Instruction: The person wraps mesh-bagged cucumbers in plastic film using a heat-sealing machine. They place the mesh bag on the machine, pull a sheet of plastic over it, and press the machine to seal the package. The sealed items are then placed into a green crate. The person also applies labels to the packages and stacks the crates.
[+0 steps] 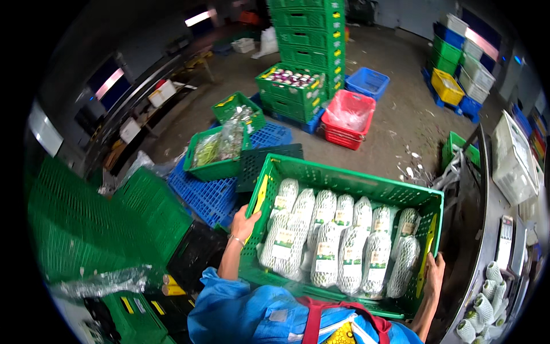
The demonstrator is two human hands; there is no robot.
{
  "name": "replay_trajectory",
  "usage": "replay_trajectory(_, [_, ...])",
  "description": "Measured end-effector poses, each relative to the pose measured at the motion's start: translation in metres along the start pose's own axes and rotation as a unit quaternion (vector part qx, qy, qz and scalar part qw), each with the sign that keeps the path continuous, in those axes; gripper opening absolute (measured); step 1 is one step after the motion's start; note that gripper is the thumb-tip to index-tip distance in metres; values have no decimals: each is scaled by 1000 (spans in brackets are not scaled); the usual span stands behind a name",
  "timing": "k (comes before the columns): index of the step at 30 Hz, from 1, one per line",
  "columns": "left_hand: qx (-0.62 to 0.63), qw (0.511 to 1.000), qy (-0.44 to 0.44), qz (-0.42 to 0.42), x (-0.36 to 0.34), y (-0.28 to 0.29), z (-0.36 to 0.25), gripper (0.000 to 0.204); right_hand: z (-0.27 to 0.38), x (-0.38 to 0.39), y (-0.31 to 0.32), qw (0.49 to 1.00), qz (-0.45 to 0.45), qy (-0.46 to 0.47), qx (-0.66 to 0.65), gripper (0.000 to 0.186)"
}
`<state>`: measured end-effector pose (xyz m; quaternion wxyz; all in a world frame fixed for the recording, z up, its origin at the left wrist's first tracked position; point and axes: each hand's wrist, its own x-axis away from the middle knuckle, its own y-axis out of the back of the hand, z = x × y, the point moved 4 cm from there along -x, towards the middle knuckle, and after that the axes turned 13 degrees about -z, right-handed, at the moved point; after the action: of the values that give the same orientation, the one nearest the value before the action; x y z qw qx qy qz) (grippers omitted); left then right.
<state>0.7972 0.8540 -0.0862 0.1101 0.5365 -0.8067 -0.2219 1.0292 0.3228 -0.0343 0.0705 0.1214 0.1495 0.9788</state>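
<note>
I hold a green plastic crate (349, 173) in front of my body, filled with several white net-sleeved, labelled packs (325, 252); what is inside the nets is hard to make out. My left hand (244, 225) is closed on the crate's left end beside a yellow handle strip. My right hand (433, 273) grips the right end beside the other yellow strip, its fingers partly hidden by the rim.
Ahead are green crates of produce (217, 166) on blue pallets (269, 135), a tall green stack (309, 37), red (344, 132) and blue (368, 77) baskets. Stacked crates (86, 223) stand left; a metal bench (481, 235) with sleeved produce (481, 304) is right.
</note>
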Motion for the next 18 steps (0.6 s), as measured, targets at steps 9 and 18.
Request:
replay_trajectory(9, [50, 997, -29, 50, -127, -203, -89, 39, 52, -220, -50, 998, -42, 48, -20, 21])
replay_trajectory(18, [116, 990, 75, 14, -224, -297, -140, 34, 137, -393, -128, 1000, 19, 14, -16, 23])
